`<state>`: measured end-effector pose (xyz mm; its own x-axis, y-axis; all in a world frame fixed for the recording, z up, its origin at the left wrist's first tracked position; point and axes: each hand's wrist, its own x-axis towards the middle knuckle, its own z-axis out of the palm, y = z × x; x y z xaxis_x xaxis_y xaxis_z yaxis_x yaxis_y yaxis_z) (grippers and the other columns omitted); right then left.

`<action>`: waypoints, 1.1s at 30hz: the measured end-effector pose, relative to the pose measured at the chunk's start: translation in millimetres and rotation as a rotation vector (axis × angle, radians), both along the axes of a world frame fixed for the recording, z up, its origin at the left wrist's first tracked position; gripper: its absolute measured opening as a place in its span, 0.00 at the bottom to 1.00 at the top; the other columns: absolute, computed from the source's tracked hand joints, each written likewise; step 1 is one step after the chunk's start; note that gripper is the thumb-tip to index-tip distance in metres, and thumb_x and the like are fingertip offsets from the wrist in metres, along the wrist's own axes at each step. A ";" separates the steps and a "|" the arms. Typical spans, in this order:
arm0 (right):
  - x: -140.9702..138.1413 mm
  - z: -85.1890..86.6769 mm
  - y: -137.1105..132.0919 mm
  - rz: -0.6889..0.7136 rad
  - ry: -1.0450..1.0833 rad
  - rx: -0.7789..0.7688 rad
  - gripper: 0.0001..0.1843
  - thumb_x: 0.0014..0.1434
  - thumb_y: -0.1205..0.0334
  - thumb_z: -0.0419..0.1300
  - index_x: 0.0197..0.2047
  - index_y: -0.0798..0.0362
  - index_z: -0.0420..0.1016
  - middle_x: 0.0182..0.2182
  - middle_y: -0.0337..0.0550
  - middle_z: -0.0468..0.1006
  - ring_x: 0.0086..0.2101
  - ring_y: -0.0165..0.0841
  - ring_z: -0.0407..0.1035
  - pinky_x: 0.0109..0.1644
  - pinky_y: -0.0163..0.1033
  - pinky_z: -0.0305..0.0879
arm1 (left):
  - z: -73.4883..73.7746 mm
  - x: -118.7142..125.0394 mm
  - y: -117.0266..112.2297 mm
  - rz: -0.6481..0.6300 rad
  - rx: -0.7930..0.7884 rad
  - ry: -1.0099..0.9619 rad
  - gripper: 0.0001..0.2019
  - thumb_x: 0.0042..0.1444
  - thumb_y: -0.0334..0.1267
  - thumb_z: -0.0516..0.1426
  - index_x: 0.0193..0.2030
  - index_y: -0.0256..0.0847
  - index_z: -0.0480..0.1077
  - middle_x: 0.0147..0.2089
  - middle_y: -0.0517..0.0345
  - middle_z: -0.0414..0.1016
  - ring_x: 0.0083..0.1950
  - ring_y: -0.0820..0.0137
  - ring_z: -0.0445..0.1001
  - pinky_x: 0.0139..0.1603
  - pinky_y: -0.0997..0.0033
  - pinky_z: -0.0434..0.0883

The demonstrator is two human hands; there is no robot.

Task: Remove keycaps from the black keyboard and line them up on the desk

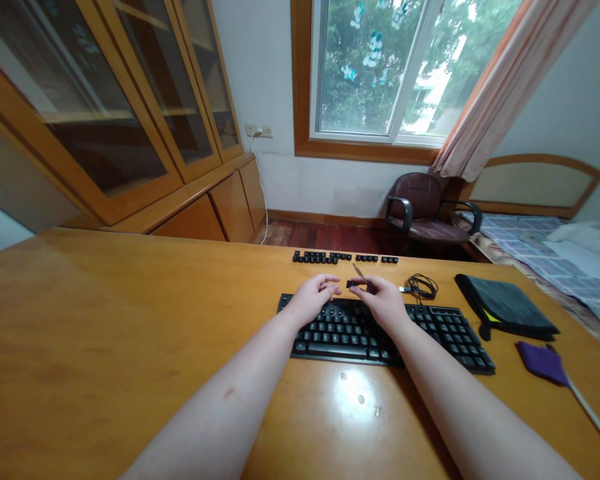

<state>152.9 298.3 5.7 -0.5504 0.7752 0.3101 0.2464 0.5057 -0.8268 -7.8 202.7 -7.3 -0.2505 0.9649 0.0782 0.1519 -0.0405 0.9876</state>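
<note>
A black keyboard point(340, 333) lies on the desk in front of me, and keys are off along its upper rows. Over its upper left part is my left hand point(316, 297), fingers apart with nothing seen in them. My right hand point(381, 301) is closed above the keyboard's upper edge, pinching a small black keycap point(351, 284) at the fingertips. A thin brownish tool point(359, 271) also sticks out from that hand; its kind is too small to tell. Behind the hands, several loose keycaps point(316, 257) stand in rows near the desk's far edge.
Right of the hands lies a coiled black cable point(422, 287) with a USB plug. Further right are a folded dark cloth point(505, 307) and a purple item point(543, 363) with a pale handle. Past the wooden desk point(105, 333) stand a chair point(420, 207) and a bed.
</note>
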 end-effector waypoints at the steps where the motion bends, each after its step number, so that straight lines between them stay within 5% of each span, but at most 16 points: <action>1: -2.2 4.2 4.7 -0.049 0.003 -0.011 0.17 0.47 0.50 0.63 0.36 0.53 0.78 0.30 0.44 0.79 0.27 0.34 0.69 0.34 0.40 0.65 | -0.3 -0.1 0.1 -0.001 -0.003 0.006 0.15 0.57 0.39 0.52 0.49 0.35 0.66 0.38 0.51 0.76 0.37 0.71 0.73 0.44 0.67 0.69; 6: -34.1 18.8 47.0 -0.084 -0.123 0.017 0.14 0.42 0.55 0.66 0.32 0.54 0.78 0.29 0.43 0.79 0.29 0.34 0.70 0.36 0.39 0.63 | -0.4 0.3 0.2 0.005 -0.008 0.023 0.14 0.57 0.39 0.52 0.47 0.34 0.68 0.37 0.51 0.76 0.36 0.71 0.73 0.43 0.66 0.70; 11: -66.6 -5.5 79.0 -0.237 -0.327 0.053 0.12 0.43 0.61 0.65 0.34 0.53 0.78 0.29 0.44 0.79 0.31 0.35 0.71 0.34 0.36 0.62 | -1.5 -0.1 0.1 0.004 -0.021 0.051 0.12 0.57 0.37 0.52 0.45 0.35 0.68 0.37 0.52 0.76 0.37 0.70 0.73 0.44 0.66 0.70; 17: -64.5 -33.0 81.9 -0.256 -0.383 0.107 0.15 0.44 0.58 0.65 0.36 0.53 0.79 0.32 0.48 0.79 0.33 0.37 0.72 0.36 0.38 0.62 | -3.0 -0.1 0.4 -0.016 -0.009 0.043 0.11 0.57 0.37 0.52 0.45 0.36 0.69 0.38 0.52 0.76 0.41 0.69 0.74 0.46 0.65 0.70; 33: -69.2 -30.6 80.8 -0.252 -0.423 0.111 0.16 0.46 0.55 0.64 0.40 0.50 0.79 0.34 0.46 0.80 0.36 0.37 0.71 0.37 0.37 0.61 | -1.0 0.6 1.1 -0.007 -0.029 0.058 0.11 0.56 0.36 0.52 0.44 0.35 0.69 0.37 0.51 0.76 0.40 0.68 0.75 0.45 0.66 0.70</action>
<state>83.6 379.1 -25.0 -0.4453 0.8754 0.1881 0.6742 0.4660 -0.5730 -7.2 203.8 -8.2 -0.2398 0.9687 0.0641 0.2084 -0.0131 0.9779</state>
